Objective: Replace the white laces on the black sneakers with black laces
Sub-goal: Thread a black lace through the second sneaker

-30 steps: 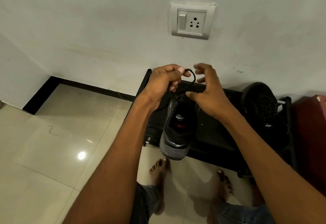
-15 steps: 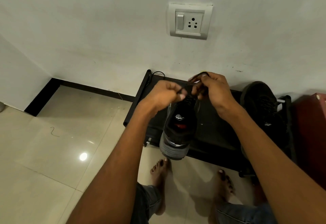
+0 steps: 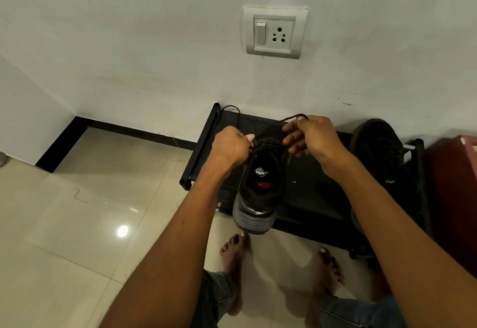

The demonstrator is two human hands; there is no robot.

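A black sneaker (image 3: pixel 260 188) with a grey sole stands heel towards me on the front edge of a low black rack (image 3: pixel 317 198). A black lace (image 3: pixel 271 127) runs taut above its tongue between my two hands. My left hand (image 3: pixel 232 147) pinches the lace's left part beside the shoe's collar. My right hand (image 3: pixel 309 136) pinches the other part, which loops over my fingertips. The second black sneaker (image 3: pixel 379 149) lies on the rack at the right, toe towards the wall. No white lace is in view.
The rack stands against a white wall with a switch-and-socket plate (image 3: pixel 275 32). A loose black cord end (image 3: pixel 231 109) curls at the rack's back left corner. A dark red object (image 3: pixel 454 198) borders the rack on the right. My bare feet (image 3: pixel 233 258) stand on glossy beige floor tiles (image 3: pixel 77 237).
Both hands have dropped from a raised loop down to the shoe and drawn apart, stretching the black lace straight between them. The sneaker has stayed in place.
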